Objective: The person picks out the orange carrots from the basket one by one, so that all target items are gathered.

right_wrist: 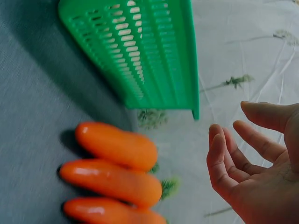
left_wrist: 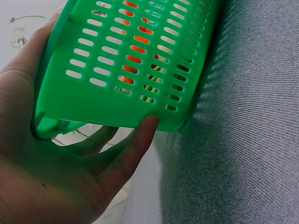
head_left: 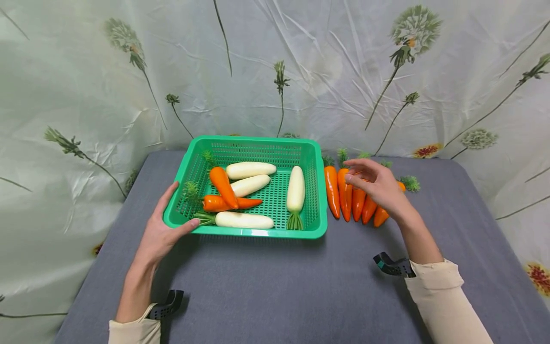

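Observation:
A green plastic basket (head_left: 258,233) stands on the table. My left hand (head_left: 160,234) grips its front left corner; in the left wrist view the fingers wrap round the rim and a fingertip meets the perforated wall. Inside lie several white radishes (head_left: 295,188) and two carrots, one carrot (head_left: 221,184) resting across the other carrot (head_left: 249,203). Right of the basket is a row of several carrots (head_left: 332,191), tips toward me. Over this row hovers my right hand (head_left: 380,186), holding nothing, thumb and fingers apart in the right wrist view (right_wrist: 261,168).
Grey cloth covers the table (head_left: 275,291). Behind it hangs a pale curtain (head_left: 249,95) printed with dandelions, also running along both sides. Each wrist wears a black strap, such as the strap (head_left: 393,265) by the right sleeve.

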Action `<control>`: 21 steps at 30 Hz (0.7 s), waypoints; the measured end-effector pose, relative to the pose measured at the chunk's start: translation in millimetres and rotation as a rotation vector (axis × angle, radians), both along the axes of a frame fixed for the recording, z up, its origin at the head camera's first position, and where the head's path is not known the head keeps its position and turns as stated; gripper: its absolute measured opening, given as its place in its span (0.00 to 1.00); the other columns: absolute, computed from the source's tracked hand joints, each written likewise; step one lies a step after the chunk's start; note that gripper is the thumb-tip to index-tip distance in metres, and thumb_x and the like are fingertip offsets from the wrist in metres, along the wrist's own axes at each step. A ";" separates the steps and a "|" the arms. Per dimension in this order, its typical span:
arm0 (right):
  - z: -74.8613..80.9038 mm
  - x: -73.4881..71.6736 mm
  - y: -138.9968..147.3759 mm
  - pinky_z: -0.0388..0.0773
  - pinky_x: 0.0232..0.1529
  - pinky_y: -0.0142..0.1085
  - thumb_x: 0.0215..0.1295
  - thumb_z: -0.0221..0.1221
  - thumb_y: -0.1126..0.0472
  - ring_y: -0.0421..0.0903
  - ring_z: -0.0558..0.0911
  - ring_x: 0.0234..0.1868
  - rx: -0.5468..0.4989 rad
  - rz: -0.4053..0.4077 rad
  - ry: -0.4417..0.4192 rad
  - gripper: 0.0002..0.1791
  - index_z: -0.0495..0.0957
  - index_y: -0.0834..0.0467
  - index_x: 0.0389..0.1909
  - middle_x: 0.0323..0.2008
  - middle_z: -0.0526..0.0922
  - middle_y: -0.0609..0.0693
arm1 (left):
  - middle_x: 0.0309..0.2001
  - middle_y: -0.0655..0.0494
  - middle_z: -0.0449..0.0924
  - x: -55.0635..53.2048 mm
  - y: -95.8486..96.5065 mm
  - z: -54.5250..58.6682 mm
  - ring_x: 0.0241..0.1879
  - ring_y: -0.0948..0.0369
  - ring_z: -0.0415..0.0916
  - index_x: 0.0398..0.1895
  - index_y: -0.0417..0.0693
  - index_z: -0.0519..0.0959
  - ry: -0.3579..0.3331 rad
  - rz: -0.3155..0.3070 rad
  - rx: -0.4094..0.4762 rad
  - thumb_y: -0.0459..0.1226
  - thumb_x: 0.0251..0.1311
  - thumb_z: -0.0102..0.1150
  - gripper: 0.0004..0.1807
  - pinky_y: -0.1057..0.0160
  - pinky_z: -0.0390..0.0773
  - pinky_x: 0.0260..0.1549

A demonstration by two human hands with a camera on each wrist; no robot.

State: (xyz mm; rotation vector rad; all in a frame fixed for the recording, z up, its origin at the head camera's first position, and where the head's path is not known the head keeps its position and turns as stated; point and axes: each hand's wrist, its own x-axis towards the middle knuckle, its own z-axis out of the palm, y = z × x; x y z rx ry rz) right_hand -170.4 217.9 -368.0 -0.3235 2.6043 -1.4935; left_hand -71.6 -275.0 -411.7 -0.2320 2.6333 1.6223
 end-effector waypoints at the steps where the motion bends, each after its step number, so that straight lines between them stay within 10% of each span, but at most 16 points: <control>1: 1.4 -0.6 -3.2 0.83 0.51 0.35 0.76 0.61 0.52 0.37 0.83 0.48 -0.008 0.013 0.005 0.24 0.76 0.54 0.68 0.51 0.80 0.52 | 0.78 0.44 0.59 -0.1 0.1 0.1 0.55 0.66 0.69 0.84 0.80 0.45 0.000 -0.001 0.000 0.41 0.62 0.74 0.57 0.79 0.69 0.49; 21: 14.1 -8.9 -64.3 0.81 0.50 0.42 0.76 0.61 0.56 0.53 0.83 0.51 -0.034 0.175 0.000 0.20 0.78 0.56 0.64 0.50 0.83 0.56 | 0.79 0.42 0.59 0.4 0.3 0.5 0.56 0.67 0.70 0.84 0.80 0.45 0.001 -0.001 0.004 0.41 0.62 0.73 0.57 0.80 0.69 0.49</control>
